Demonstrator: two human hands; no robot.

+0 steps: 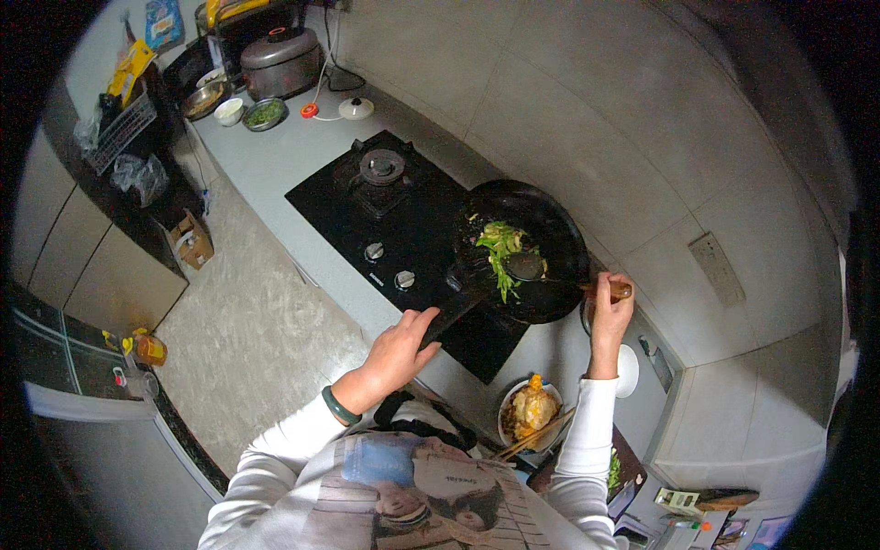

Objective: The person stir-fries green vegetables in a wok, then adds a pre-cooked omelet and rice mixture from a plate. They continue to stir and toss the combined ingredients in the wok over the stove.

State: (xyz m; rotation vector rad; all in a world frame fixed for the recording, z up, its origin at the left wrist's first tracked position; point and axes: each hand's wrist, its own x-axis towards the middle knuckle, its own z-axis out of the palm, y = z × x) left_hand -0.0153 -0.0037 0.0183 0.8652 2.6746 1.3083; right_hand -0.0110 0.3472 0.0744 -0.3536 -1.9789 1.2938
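A black wok (570, 227) sits over the right-hand burner of a black glass gas hob (323, 196). Sliced green vegetables (500, 240), perhaps peppers, lie inside with paler pieces among them. My left hand (395, 354), a dark green bangle on its wrist, holds the end of the wok's long dark handle (454, 313). In my right hand (612, 313) is the wooden handle (622, 290) of a metal ladle or turner. Its dark, rounded head (526, 266) rests among the vegetables in the wok.
Nearest me on the counter is a bowl of cooked egg (533, 409) with chopsticks (543, 432) across its rim. A white dish (627, 371) lies beyond my right wrist. At the far end are a rice cooker (282, 65), a bowl of chopped greens (265, 115) and a white lid (356, 108).
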